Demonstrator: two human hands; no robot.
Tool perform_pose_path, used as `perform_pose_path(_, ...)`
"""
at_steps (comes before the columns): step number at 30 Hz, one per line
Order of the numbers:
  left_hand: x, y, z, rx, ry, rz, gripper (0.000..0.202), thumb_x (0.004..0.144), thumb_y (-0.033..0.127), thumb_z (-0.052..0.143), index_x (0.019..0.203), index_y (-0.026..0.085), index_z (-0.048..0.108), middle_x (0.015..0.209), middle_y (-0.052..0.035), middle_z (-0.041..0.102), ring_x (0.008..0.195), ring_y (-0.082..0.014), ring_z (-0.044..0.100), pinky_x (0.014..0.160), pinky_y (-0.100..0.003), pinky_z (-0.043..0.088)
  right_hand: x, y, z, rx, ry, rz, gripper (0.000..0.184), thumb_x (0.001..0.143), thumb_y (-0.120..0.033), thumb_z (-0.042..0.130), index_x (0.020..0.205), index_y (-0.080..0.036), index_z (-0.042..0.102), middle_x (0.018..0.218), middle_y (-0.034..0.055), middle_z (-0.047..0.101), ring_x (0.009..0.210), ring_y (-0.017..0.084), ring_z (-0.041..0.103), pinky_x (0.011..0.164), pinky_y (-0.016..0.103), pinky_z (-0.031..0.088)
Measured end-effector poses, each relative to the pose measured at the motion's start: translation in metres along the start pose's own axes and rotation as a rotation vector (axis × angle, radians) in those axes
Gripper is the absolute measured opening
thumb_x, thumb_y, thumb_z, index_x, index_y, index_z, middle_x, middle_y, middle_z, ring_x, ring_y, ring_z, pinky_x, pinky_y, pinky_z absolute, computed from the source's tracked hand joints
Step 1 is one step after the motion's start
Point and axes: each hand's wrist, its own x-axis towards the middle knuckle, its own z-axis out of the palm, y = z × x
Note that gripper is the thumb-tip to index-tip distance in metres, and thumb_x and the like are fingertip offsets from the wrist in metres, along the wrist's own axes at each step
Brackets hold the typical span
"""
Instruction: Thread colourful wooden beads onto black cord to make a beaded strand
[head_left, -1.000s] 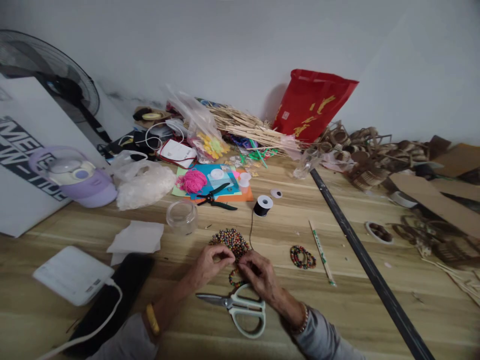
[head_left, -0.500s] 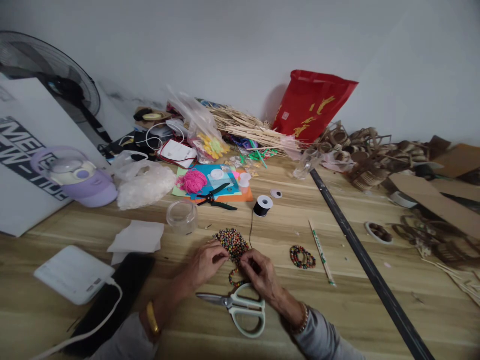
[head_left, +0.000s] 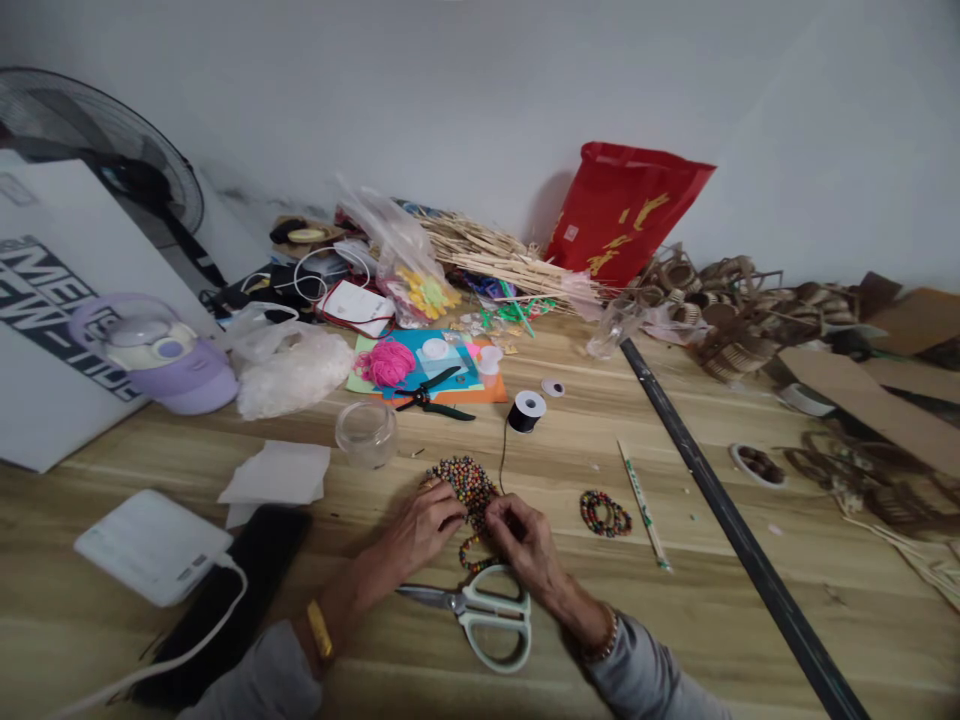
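Observation:
A heap of small coloured beads (head_left: 465, 480) lies on the wooden table (head_left: 675, 620). My left hand (head_left: 424, 525) rests at the heap's near left edge, fingertips pinched together on the beads. My right hand (head_left: 525, 540) is curled just right of it, fingers pinched at a short beaded strand (head_left: 471, 556) that hangs between the two hands. A thin black cord runs from my hands up to a black thread spool (head_left: 526, 411). White-handled scissors (head_left: 480, 610) lie right below my hands. Finished bead bracelets (head_left: 604, 513) lie to the right.
Behind the beads are a clear plastic jar (head_left: 365, 433), pliers (head_left: 431, 400), pink yarn (head_left: 387, 362) and a red bag (head_left: 622, 212). A white box (head_left: 154, 545), phone and tissues lie left. A long black rod (head_left: 720, 510) crosses the table's right; woven pieces and cardboard lie beyond it.
Both hands shifted slightly up toward the bead heap, fingertips closer together. The view drifted a little; nothing else moved.

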Motion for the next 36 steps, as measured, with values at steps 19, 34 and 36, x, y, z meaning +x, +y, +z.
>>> perform_pose_path(19, 0.002, 0.004, -0.001, -0.114, 0.08, -0.056, 0.014, 0.079, 0.008, 0.056, 0.074, 0.016, 0.066, 0.075, -0.0036, 0.065, 0.073, -0.0152, 0.059, 0.069, -0.026, 0.047, 0.003, 0.003, -0.001, 0.158, 0.019, 0.09, 0.032, 0.083, -0.046, 0.055, 0.077, -0.015, 0.053, 0.061, -0.0027, 0.047, 0.052, 0.008, 0.039, 0.046, 0.019, 0.032)
perform_pose_path(34, 0.007, 0.006, -0.008, -0.695, 0.044, -0.421, 0.007, 0.068, 0.017, 0.065, 0.07, 0.011, 0.068, 0.07, -0.0057, 0.073, 0.066, -0.0156, 0.065, 0.065, -0.025, 0.051, -0.001, -0.002, -0.002, 0.012, -0.079, 0.001, 0.03, 0.086, -0.043, 0.052, 0.075, -0.014, 0.055, 0.062, -0.0015, 0.048, 0.054, 0.009, 0.041, 0.049, 0.02, 0.033)
perform_pose_path(36, 0.007, 0.007, -0.008, -0.706, 0.027, -0.417, 0.007, 0.068, 0.018, 0.066, 0.069, 0.012, 0.069, 0.071, -0.0051, 0.073, 0.067, -0.0154, 0.065, 0.066, -0.025, 0.051, -0.001, -0.001, -0.002, -0.006, -0.081, -0.018, 0.028, 0.087, -0.04, 0.052, 0.075, -0.014, 0.055, 0.062, -0.001, 0.05, 0.055, 0.009, 0.042, 0.05, 0.02, 0.034)
